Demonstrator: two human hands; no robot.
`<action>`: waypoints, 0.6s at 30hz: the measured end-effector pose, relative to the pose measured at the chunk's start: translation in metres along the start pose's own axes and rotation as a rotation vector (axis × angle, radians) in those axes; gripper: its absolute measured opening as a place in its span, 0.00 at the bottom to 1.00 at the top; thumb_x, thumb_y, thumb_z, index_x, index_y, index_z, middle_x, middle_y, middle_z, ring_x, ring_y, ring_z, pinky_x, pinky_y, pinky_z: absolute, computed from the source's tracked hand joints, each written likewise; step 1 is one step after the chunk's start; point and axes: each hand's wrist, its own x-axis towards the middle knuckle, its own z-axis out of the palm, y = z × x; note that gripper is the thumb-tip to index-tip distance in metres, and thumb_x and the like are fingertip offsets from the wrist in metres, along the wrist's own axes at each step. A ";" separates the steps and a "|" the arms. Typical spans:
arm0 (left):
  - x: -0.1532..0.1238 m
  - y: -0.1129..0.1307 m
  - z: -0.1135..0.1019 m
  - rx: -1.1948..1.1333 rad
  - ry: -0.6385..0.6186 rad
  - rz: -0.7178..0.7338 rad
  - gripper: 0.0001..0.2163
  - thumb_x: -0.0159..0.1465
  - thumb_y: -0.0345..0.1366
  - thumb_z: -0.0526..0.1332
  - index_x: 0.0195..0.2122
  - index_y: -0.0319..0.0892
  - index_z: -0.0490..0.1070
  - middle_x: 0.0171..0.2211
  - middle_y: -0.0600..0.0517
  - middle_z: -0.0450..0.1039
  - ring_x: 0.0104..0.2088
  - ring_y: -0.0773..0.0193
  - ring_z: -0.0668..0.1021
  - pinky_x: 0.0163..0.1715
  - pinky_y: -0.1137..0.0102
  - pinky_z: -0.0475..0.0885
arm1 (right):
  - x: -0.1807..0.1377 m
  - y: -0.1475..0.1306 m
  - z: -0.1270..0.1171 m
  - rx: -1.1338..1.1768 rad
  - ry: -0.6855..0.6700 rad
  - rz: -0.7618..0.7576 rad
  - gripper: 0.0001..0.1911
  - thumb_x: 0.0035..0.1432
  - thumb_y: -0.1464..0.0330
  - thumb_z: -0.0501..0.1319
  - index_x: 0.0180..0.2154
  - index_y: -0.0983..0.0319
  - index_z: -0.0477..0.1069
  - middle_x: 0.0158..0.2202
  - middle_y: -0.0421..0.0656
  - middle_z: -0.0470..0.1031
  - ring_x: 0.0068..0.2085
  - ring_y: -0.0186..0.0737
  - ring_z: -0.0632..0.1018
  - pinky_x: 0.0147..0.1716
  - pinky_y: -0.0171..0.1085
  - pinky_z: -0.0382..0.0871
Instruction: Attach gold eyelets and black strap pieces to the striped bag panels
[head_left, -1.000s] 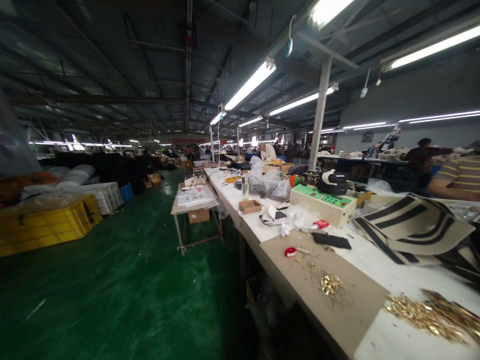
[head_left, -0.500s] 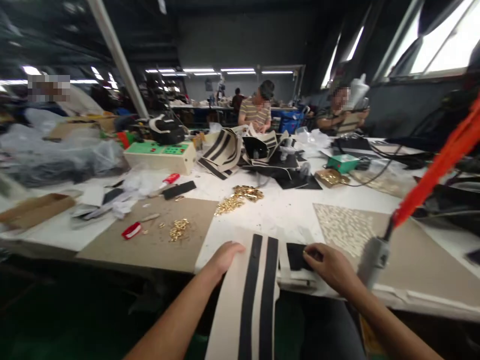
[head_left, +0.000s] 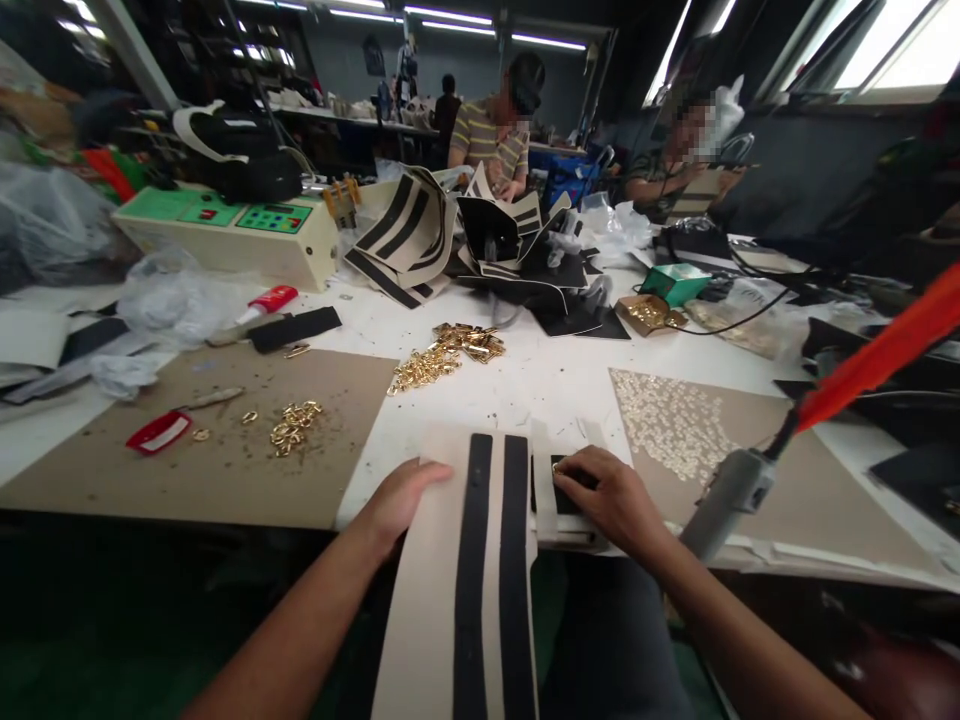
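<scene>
The left hand (head_left: 401,500) and right hand (head_left: 611,495) are showing bare, 2 in all. The left forearm (head_left: 300,610) and right forearm (head_left: 742,630) are also going uncovered, tapering smoothly toward the hands. Dark grey trousers (head_left: 607,640) are looking plain and matte, their finer detail fading into shadow.

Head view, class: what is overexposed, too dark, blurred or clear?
Head view: window glares white, upper right; floor sinks into darkness, lower left; plastic bag at the left edge looks smeared; striped panel shows distinct bands.
</scene>
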 end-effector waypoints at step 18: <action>0.000 0.001 0.000 -0.028 -0.021 -0.042 0.09 0.54 0.39 0.68 0.35 0.42 0.80 0.29 0.49 0.84 0.27 0.55 0.82 0.28 0.66 0.76 | 0.009 0.001 -0.018 -0.099 -0.179 -0.080 0.07 0.66 0.63 0.61 0.42 0.54 0.79 0.41 0.41 0.78 0.42 0.42 0.79 0.41 0.38 0.70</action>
